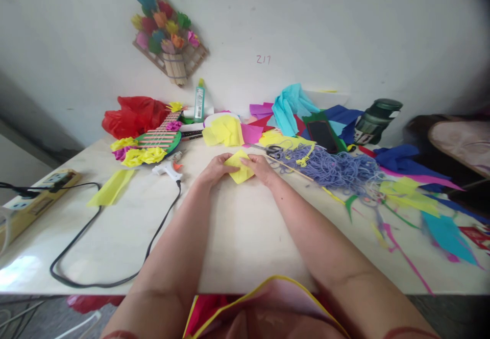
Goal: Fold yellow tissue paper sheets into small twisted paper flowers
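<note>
Yellow paper between fingers

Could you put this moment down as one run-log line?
left hand: gripping yellow paper | right hand: gripping same piece | left side: white glue gun | right side: heaped purple yarn | surface: pale table

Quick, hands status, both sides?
Left hand: closed on the left side of the yellow paper.
Right hand: closed on the right side of the same paper, thumb on top.
</note>
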Tool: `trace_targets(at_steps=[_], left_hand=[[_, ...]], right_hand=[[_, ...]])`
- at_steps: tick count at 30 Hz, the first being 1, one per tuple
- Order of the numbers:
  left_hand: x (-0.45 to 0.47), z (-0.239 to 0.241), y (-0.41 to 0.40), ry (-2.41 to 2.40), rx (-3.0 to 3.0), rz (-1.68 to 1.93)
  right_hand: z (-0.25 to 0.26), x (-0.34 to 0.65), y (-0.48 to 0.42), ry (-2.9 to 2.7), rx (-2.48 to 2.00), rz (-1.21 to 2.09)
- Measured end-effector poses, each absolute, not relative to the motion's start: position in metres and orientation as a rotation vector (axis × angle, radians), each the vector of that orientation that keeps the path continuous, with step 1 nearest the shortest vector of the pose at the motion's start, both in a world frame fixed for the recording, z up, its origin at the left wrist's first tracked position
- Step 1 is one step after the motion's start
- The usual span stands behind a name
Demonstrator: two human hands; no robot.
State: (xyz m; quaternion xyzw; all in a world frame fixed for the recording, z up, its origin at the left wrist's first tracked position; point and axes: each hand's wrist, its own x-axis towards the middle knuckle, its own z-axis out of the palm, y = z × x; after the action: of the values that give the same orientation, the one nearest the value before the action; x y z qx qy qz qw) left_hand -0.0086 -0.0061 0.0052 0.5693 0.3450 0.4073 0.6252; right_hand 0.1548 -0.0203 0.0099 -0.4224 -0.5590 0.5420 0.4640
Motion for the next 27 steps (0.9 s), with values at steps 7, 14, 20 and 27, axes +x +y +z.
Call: trace_targets(at_steps=[7, 14, 20, 27], left_hand=[[-0.0074, 0.007, -0.0066, 0.791, 1.277, 0.939], [-0.0081, 0.0076, -0.0073, 0.762, 1.28, 0.949], [-0.0079, 0.007, -0.0069, 0.76, 1.223, 0.987], [-0.008, 0.0015, -0.0054, 0.801, 1.289, 0.999]], right_hand=[[0.003, 0.1545, -0.015, -1.37, -1.044, 1.286], [0.0015, 0.1531, -0.0137, -1.342, -1.034, 1.296], [0.0065, 0.1516, -0.0159, -1.287, -1.056, 1.321], [0.0091, 0.1543, -0.0186, -1.325, -1.085, 1.296]])
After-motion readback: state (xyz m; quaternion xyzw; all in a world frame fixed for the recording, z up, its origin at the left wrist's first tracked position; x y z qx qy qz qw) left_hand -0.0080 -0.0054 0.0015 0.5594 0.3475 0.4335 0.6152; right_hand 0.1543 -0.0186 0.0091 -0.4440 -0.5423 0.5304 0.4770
